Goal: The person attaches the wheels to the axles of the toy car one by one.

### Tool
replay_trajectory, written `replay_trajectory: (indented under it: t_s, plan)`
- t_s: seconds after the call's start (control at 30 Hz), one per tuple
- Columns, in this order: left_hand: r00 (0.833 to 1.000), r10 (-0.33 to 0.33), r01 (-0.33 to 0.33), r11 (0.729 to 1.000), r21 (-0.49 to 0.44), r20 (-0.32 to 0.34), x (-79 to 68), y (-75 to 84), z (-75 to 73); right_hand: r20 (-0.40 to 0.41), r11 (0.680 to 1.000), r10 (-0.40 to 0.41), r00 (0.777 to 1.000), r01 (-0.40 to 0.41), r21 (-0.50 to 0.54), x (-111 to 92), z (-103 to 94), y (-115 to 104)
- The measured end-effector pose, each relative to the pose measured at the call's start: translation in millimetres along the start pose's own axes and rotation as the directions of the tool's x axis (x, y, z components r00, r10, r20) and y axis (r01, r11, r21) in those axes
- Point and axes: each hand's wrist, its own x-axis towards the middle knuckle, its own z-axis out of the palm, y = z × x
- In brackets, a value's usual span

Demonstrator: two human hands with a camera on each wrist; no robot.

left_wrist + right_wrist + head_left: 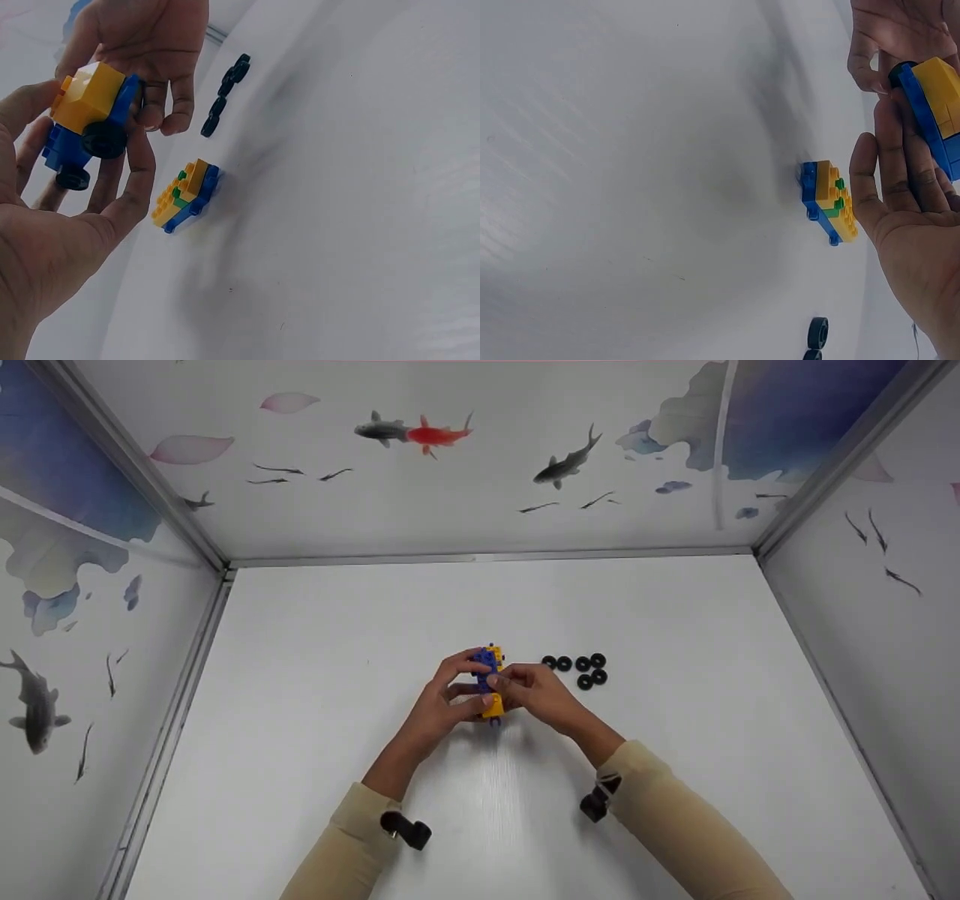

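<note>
Both hands hold a toy block car (91, 101) with a yellow top, a blue base and black wheels on it. In the left wrist view, my left hand (71, 244) grips it with the thumb at the yellow block and fingers around the lower side. My right hand (544, 695) holds the car's right side with thumb and fingers; part of its grip is hidden. On the table just beyond the hands stands a second block vehicle (829, 202), yellow and green over a blue base, with no wheels showing on it.
Several loose black wheels (584, 664) lie on the white table (300, 735) to the right of the hands. Low grey-edged panels printed with fish enclose the table at the back (487, 510) and both sides.
</note>
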Motion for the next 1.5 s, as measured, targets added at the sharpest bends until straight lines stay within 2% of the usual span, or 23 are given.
replay_trajectory:
  t_s: [0.17,0.3,0.63,0.93,1.17,1.33,1.5]
  plan:
    - [1.0,-0.013,0.013,0.999,0.031,0.007,-0.3,0.1,0.2,-0.012,1.0,0.017,1.0,-0.017,-0.018,0.4,0.3,1.3]
    - [1.0,-0.007,0.007,0.999,0.043,0.015,-1.4,0.0,-0.4,-0.006,0.999,0.001,1.0,-0.002,-0.042,0.8,0.6,2.3]
    - [1.0,-0.019,0.018,1.0,0.018,0.022,-1.4,-2.2,-2.5,-0.013,0.991,-0.032,0.999,0.03,-0.127,-0.8,2.9,0.2]
    - [1.0,-0.009,0.009,1.0,0.029,0.009,-1.9,-3.4,-1.9,-0.013,0.993,-0.001,1.0,0.0,-0.118,-1.5,3.6,1.4]
    - [0.999,0.039,-0.04,0.996,0.079,0.006,-2.4,-1.8,-0.8,-0.006,0.998,0.014,1.0,-0.014,-0.053,-1.7,6.0,1.3]
    - [1.0,0.028,-0.027,0.992,0.127,-0.01,-1.1,-4.6,-0.8,0.028,0.999,-0.008,1.0,0.009,-0.04,-1.2,7.3,2.6]
    - [0.999,0.041,-0.039,0.99,0.139,-0.016,-1.9,-5.7,-0.5,0.043,0.996,-0.03,0.999,0.033,-0.084,-1.3,6.6,3.0]
